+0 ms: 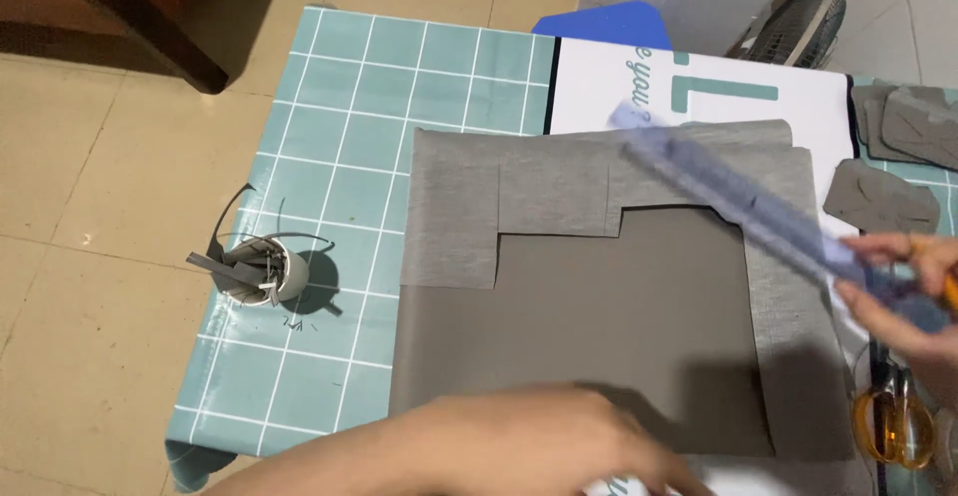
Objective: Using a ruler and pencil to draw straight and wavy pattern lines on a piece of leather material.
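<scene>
Right hand (903, 281) grip closed on blurred translucent blue plastic ruler (738, 197), slanting over grey cut fabric sheet (599, 326) on teal grid-pattern counter (339, 137). Left hand (529, 441) flat, fingers spread, on sheet's near edge.

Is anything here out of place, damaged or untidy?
Mostly tidy. The grey sheet has a stepped cut-out, a clean cut rather than a tear. Grey strips stick out of the small cup. The ruler in the right hand is blurred.
</scene>
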